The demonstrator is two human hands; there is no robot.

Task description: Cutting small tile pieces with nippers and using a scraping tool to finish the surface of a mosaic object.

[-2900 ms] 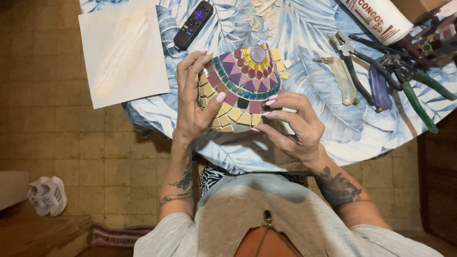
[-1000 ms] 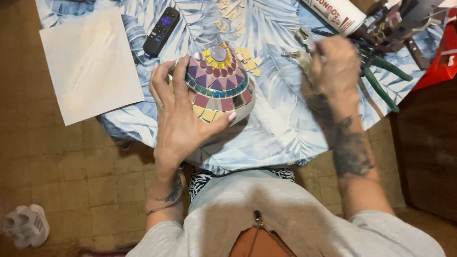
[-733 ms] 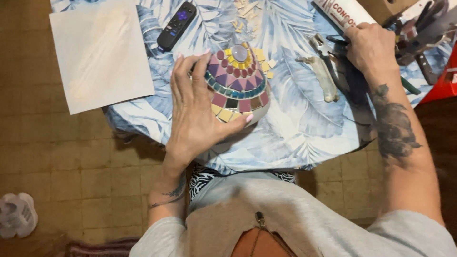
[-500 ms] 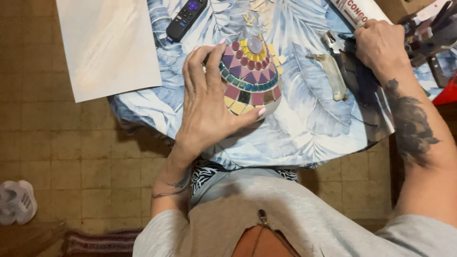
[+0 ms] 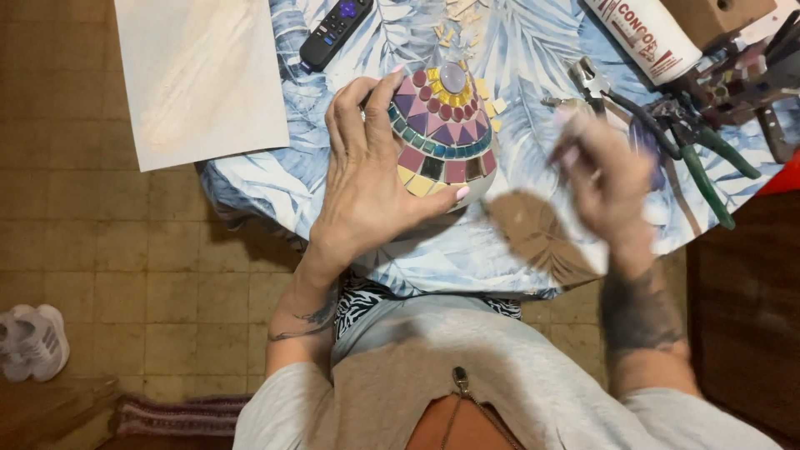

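Observation:
A dome-shaped piece covered in mosaic tiles, pink, purple, teal and yellow with a round mirror on top, rests on the leaf-print tablecloth. My left hand wraps around the dome's left and lower side and holds it. My right hand hovers to the right of the dome, between it and the tools. It is blurred by motion, with the fingers drawn together near a pale tool handle. Whether it holds anything is unclear.
Green-handled pliers and nippers lie at the right, beside a white glue bottle. A black remote and loose tile chips lie behind the dome. A white paper sheet overhangs the table's left edge. White shoes sit on the floor.
My right hand left the dome, reached to the tools and glue bottle at the right, and has now swung back toward the dome. My left hand kept hold of the dome.

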